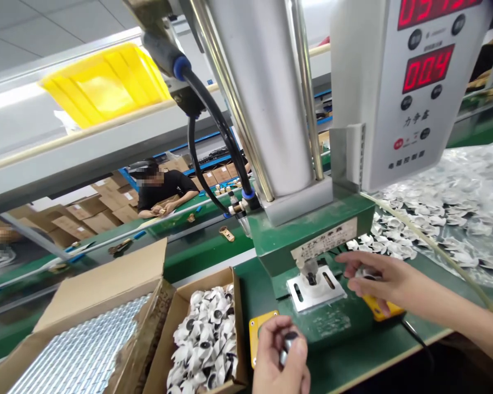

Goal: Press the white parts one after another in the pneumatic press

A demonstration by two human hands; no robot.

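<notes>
My left hand (pixel 277 361) is curled around a small shiny metal cylinder (pixel 288 345) with a dark end, close in front of a yellow button box (pixel 254 339). Pinched between thumb and fingers of my right hand (pixel 380 282) is a small rounded metal piece (pixel 368 273), above a second yellow box (pixel 378 312). Between the hands stands a green press (pixel 312 230) with a silver cylinder (pixel 263 98). On its base lies a slotted metal plate (pixel 316 290), with a pale fixture under the press tip.
White finned parts fill a cardboard box (pixel 234 339); more lie on plastic sheeting (pixel 488 169) at right. An open carton (pixel 102 295) holds rows of metal tubes. A control box (pixel 419 115) and black hoses (pixel 213 120) hang overhead. Another person (pixel 164 186) sits across the conveyor.
</notes>
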